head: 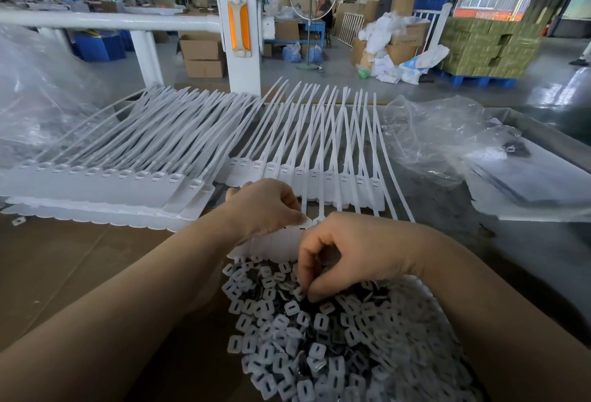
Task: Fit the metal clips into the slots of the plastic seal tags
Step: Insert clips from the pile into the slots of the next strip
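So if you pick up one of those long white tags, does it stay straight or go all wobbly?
Probably wobbly. The tags' tails are long and thin, and some on the right already curve sideways, so they likely bend easily. The flat head end looks thicker and likely stays stiff. They look like thin plastic, so one is probably very light.

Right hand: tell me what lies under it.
Under the right hand lies the pile of metal clips, its fingertips dipping in. The seal tag strip runs beneath it; its covered part and any pinched clip are hidden.
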Tool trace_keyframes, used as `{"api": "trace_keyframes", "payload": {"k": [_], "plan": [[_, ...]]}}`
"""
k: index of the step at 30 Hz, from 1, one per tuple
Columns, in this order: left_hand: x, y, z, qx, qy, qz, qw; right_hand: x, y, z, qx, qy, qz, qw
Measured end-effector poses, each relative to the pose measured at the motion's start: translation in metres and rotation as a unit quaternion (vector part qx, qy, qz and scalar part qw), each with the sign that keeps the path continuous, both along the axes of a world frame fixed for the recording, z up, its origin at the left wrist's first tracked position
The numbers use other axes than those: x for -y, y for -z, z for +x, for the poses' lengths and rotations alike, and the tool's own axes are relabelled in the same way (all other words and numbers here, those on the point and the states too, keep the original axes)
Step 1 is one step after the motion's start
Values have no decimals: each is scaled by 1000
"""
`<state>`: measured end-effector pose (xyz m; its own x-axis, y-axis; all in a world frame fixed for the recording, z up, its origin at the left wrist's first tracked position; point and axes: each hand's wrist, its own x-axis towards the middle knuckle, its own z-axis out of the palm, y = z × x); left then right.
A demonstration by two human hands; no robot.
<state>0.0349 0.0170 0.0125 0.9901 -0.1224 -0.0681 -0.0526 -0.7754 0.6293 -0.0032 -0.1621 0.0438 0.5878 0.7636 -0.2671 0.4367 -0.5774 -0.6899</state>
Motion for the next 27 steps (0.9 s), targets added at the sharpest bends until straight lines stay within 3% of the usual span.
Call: {"api": "trace_keyframes", "payload": {"k": [9, 14, 18, 21, 27], "plan": [[-7, -8, -5, -16, 23, 14, 999, 11, -2, 6, -45, 33, 66, 996], [-8, -9, -8, -10, 29, 22, 999, 12, -1, 9, -8, 106, 56, 993], [-7, -11, -8, 45, 42, 32, 998, 12, 3, 14, 32, 213, 82, 973], [-8, -12, -7, 45, 87, -39, 994, 14, 5, 17, 23, 268, 111, 957], [-8, -9, -7, -2, 166, -48, 985, 12, 4, 15, 33, 210, 47, 976]]}}
